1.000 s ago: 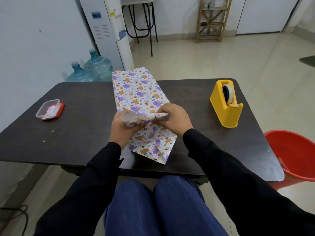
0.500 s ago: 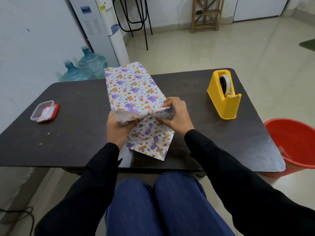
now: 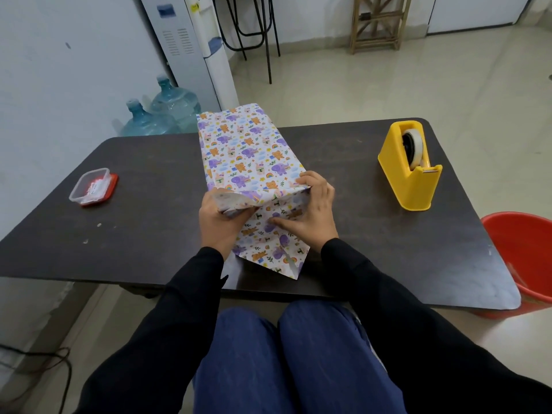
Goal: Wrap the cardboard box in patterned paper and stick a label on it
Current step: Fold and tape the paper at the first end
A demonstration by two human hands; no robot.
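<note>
The cardboard box lies lengthwise on the dark table (image 3: 143, 234), fully covered by patterned paper (image 3: 245, 150) printed with purple elephants and orange bears. The paper's near end sticks out past the box as a loose flap (image 3: 271, 252). My left hand (image 3: 218, 225) pinches the left side of that flap, folding it inward at the box's near end. My right hand (image 3: 310, 213) lies with straight fingers on the paper, thumb at the box's near right corner, pressing the flap down.
A yellow tape dispenser (image 3: 409, 171) stands at the right of the table. A small clear container with a red lid (image 3: 92, 186) sits at the left. A red bucket (image 3: 519, 258) is beside the table's right end. Water bottles (image 3: 161, 115) stand behind.
My right hand has let go of the folded paper edge and spread flat on the flap, moving to the box's right corner. My left hand keeps its hold on the left fold.
</note>
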